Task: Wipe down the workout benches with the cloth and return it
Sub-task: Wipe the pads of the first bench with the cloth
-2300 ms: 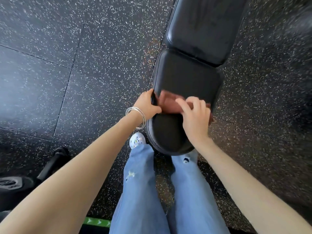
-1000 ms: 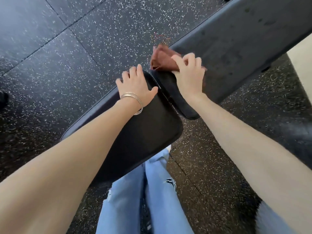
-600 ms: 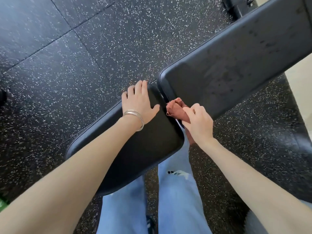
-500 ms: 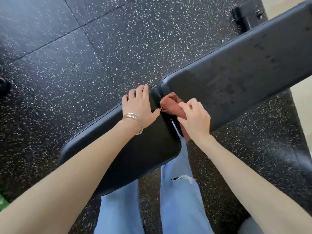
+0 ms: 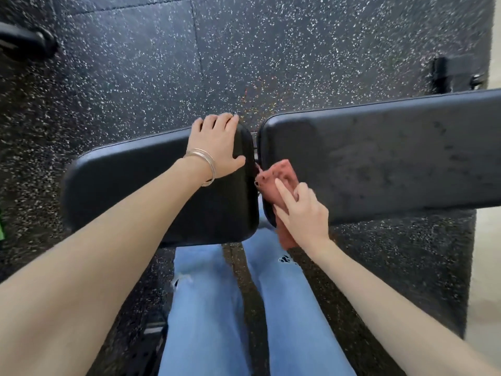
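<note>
Left hand (image 5: 217, 147) lies flat and open on the seat pad (image 5: 151, 191) corner — likely bracing it. Right hand (image 5: 301, 213) pinches the red cloth (image 5: 273, 175) against the back pad (image 5: 393, 164) near-left corner, by the gap — apparently working that edge.

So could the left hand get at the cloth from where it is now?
Probably yes. The left hand lies flat on the seat pad, thumb near the gap, and the cloth sits just across it under the right hand, with nothing between.
</note>
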{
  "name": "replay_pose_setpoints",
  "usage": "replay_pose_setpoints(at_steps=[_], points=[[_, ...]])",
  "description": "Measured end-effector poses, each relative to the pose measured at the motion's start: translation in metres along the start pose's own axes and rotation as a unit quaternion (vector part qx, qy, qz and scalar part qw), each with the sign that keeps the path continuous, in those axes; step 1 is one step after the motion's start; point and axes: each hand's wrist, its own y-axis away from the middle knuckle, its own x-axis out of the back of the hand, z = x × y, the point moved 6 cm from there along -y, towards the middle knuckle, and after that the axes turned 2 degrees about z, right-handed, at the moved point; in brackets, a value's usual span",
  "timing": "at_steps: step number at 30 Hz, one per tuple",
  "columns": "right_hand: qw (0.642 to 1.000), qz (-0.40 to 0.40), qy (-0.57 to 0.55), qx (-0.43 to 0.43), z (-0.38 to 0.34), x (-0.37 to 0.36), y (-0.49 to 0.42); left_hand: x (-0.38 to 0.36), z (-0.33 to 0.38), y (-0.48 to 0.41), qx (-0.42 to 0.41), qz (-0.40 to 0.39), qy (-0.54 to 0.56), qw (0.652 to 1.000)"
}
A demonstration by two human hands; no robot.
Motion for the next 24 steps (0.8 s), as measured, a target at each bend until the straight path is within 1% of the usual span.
replay_pose_setpoints(at_steps=[2,7,10,12,15,16,18,21,22,24], points=[[1.0,-0.012,0.003,0.024,0.005,0.001,0.004,-0.002,0.001,0.004,0.004,0.01,-0.008,1.0],[0.999,-0.02,-0.024,0.037,-0.003,0.01,-0.073,-0.004,0.002,0.0,0.013,0.034,-0.001,0.999],[0.998,-0.017,0.015,0.061,-0.008,0.006,-0.089,-0.007,0.002,0.0,0.013,0.05,-0.005,0.999],[0.998,-0.008,0.018,0.054,-0.009,0.002,-0.083,-0.009,0.002,0.0,0.013,0.059,-0.007,0.998],[0.999,-0.004,-0.031,0.01,-0.009,-0.003,-0.068,-0.011,0.002,-0.001,0.006,0.052,-0.014,0.998],[0.999,-0.001,-0.045,0.009,-0.009,-0.004,-0.057,-0.011,0.001,-0.002,0.004,0.051,-0.016,0.999],[0.997,0.0,-0.059,0.045,-0.006,-0.004,-0.024,-0.01,0.002,-0.002,-0.001,0.046,-0.019,0.999],[0.988,-0.016,-0.025,0.15,-0.004,-0.003,0.029,-0.009,0.003,-0.001,0.002,0.035,-0.026,0.999],[0.985,-0.029,-0.005,0.169,-0.002,-0.002,0.034,-0.009,0.004,0.0,0.005,0.034,-0.025,0.999],[0.983,-0.048,0.045,0.173,0.0,0.0,0.017,-0.008,0.007,-0.001,0.007,0.03,-0.025,0.999]])
